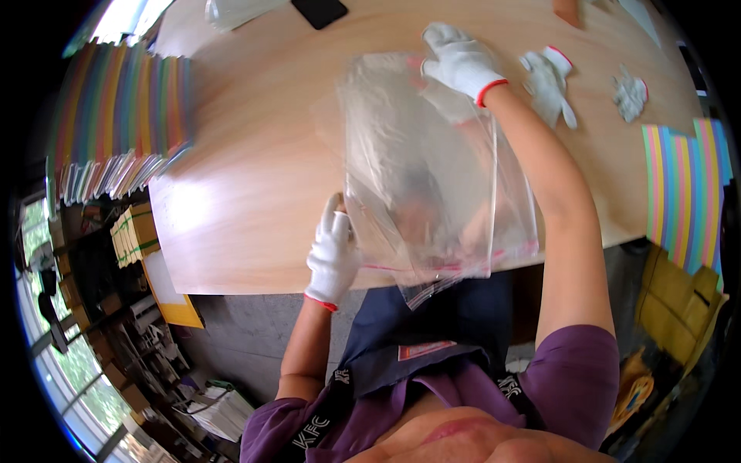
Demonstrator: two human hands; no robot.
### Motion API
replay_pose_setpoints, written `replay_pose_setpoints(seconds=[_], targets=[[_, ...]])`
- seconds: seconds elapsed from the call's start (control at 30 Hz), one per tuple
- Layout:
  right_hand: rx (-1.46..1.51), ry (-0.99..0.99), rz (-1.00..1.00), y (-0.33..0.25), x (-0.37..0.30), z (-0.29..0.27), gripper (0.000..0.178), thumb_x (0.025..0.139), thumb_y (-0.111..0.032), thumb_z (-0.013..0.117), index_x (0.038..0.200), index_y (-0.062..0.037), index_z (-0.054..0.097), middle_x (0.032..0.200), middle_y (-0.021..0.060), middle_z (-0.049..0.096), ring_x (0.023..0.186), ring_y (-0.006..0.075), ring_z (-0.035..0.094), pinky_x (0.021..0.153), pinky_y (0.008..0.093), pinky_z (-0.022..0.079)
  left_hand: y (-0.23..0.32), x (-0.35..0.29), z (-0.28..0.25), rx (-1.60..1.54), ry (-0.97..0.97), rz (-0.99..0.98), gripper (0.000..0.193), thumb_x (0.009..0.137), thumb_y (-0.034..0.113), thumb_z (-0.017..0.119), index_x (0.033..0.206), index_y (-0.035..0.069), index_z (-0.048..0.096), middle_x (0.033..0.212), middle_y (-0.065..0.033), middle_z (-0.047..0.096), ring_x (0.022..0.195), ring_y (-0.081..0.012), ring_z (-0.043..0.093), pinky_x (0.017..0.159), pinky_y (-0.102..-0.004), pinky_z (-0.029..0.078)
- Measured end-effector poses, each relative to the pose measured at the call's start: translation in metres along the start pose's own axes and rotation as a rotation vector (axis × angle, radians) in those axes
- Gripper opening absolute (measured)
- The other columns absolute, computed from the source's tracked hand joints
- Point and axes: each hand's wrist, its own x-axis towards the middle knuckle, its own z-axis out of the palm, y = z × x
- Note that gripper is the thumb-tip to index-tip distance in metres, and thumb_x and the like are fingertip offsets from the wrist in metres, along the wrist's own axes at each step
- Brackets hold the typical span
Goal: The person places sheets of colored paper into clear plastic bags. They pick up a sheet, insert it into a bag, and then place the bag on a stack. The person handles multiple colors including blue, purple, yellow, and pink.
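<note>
Clear plastic bags [417, 177] lie in a loose stack on the table, their near ends hanging over its front edge. My left hand [333, 258], in a white knit glove with a red cuff, pinches the stack's left edge; one fingertip looks bare. At the far end of the bags, my right hand [461, 63] wears a matching glove. Its fingers are stretched out, with the thumb apart, resting at the bags' far right corner. Reddish strips run along the near ends of the bags.
Tall stacks of multicoloured booklets [123, 108] stand at the left, with more striped ones [683, 193] at the right. Two loose gloves, one larger [548, 83] and one crumpled [631, 94], lie on the wooden table [247, 154]. A black phone [319, 11] sits at the far side.
</note>
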Motion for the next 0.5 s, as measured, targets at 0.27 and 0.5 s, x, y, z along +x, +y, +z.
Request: replay_pose_setpoints(seconds=[0.27,0.5], targets=[[0.22,-0.195,0.627,0.093,-0.218,-0.05,0.065,0.09,-0.056,0.049,0.132,-0.0061,0.05,0.126,0.0211,0.058,0.125,0.0348,0.049,0.098,0.043,0.042,-0.053,0.001,-0.024,-0.745,-0.083,-0.193,0.065,0.087,-0.004,0.043,0.149,0.003,0.026,0.142,-0.0183,0.045,0.121,-0.028,0.055,0.091,-0.0299,0.051],[0.004,-0.115,0.613,0.024,-0.263,-0.057,0.059,0.087,-0.052,0.055,0.127,-0.0082,0.053,0.123,0.02,0.054,0.114,0.0353,0.055,0.094,0.0441,0.046,0.011,0.014,0.038,-0.126,-0.073,0.16,0.035,0.085,0.025,0.068,0.096,-0.001,0.047,0.144,-0.0182,0.041,0.124,-0.0394,0.048,0.094,-0.0453,0.044]])
